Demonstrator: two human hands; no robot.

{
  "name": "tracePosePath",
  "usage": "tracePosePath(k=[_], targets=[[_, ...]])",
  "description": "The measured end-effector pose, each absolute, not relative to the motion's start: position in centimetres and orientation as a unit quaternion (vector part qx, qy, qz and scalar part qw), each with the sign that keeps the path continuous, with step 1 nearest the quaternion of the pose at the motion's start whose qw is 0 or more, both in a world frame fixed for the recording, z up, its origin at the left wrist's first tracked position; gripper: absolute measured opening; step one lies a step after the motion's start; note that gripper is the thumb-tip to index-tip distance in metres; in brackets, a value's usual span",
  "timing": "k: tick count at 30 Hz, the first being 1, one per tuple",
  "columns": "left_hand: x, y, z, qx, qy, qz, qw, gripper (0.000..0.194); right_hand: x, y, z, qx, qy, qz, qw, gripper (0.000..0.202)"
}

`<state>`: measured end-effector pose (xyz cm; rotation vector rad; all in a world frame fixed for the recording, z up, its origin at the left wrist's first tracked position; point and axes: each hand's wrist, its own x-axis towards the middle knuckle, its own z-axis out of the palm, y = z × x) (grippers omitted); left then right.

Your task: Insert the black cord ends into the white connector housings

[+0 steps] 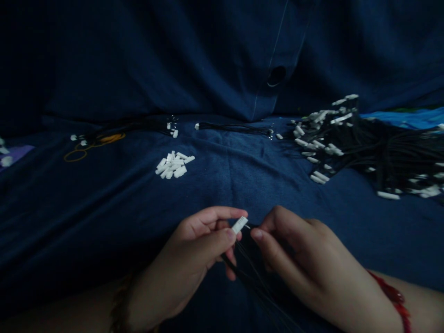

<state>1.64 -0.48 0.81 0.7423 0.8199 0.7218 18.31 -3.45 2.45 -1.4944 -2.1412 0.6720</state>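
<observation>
A small white connector housing [239,225] is pinched between the thumb and index finger of my left hand [204,245]. Black wires [255,277] hang below it and run down between my hands. Close beside the housing, my right hand [305,259] pinches a thin black wire near its end. A bright metal terminal [247,226] sticks out from those fingertips towards the housing. Whether the terminal touches the housing, I cannot tell.
A pile of loose white housings [174,165] lies on dark blue cloth [222,194]. Behind it are a short wire bundle [236,127] and yellow rubber bands [113,138]. At right sits a large heap of black wires [385,143] with white connectors, near blue material [405,118].
</observation>
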Motion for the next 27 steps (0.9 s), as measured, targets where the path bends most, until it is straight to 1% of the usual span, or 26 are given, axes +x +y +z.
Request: tracePosePath(k=[6,10,19,21,24,25,26,27], targets=[[1.6,-0.4,0.6,0.346,0.380,0.332,0.791,0.016,18.1,-3.3,2.3,-0.545,-0.778,0.233,0.209,0.016],[1.6,-0.5,0.4,0.364,0.385,0.334,0.780,0.018,18.1,-3.4,2.2,-0.559,-0.779,0.207,0.196,0.019],[1.7,-1.1,0.4,0.486,0.424,0.330,0.690,0.025,17.8,-3.6,1.9,-0.551,-0.787,0.197,0.195,0.015],[1.7,-1.0,0.5,0.478,0.424,0.327,0.697,0.026,18.1,-3.4,2.0,-0.532,-0.807,0.170,0.190,0.014],[1.7,-0.8,0.6,0.465,0.417,0.325,0.710,0.026,18.8,-3.0,2.2,-0.472,-0.851,0.047,0.224,0.012],[1.7,-0.8,0.6,0.463,0.415,0.325,0.713,0.026,19.0,-2.8,2.4,-0.454,-0.859,0.024,0.234,0.009],[1.6,-0.7,0.6,0.463,0.412,0.324,0.714,0.026,19.2,-2.6,2.6,-0.446,-0.862,0.031,0.238,0.008],[1.6,-0.6,0.6,0.463,0.410,0.322,0.717,0.027,19.4,-2.4,2.8,-0.446,-0.860,0.076,0.235,0.010]])
